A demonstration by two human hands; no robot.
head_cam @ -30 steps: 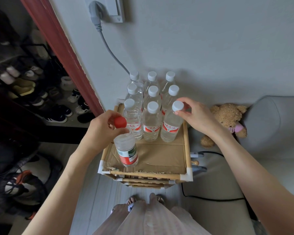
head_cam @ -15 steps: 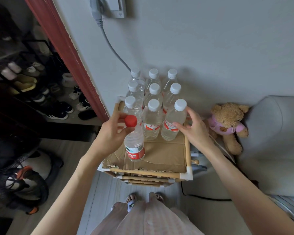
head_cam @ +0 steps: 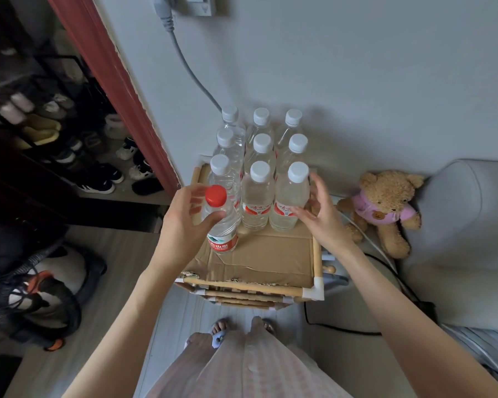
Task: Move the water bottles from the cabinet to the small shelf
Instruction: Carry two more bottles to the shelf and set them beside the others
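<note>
A small wooden shelf (head_cam: 316,262) with cardboard on top stands against the wall. Several clear water bottles with white caps (head_cam: 259,193) stand on it in tight rows. In front of the left row stands a red-capped bottle (head_cam: 222,225), upright on the cardboard. My left hand (head_cam: 184,225) is wrapped around its neck and shoulder. My right hand (head_cam: 319,214) hovers with fingers spread beside the front right white-capped bottle (head_cam: 291,199), touching it lightly or just off it. The cabinet is out of view.
A teddy bear (head_cam: 383,208) sits on a grey sofa (head_cam: 457,225) right of the shelf. A grey cable (head_cam: 190,70) hangs from a wall socket behind the bottles. At left, a red door frame (head_cam: 115,81), a shoe rack (head_cam: 55,124) and a bag (head_cam: 41,294) on the floor.
My left hand carried the red-capped bottle back toward the left row and set it upright. My right hand let go of the front right bottle's cap and opened beside it.
</note>
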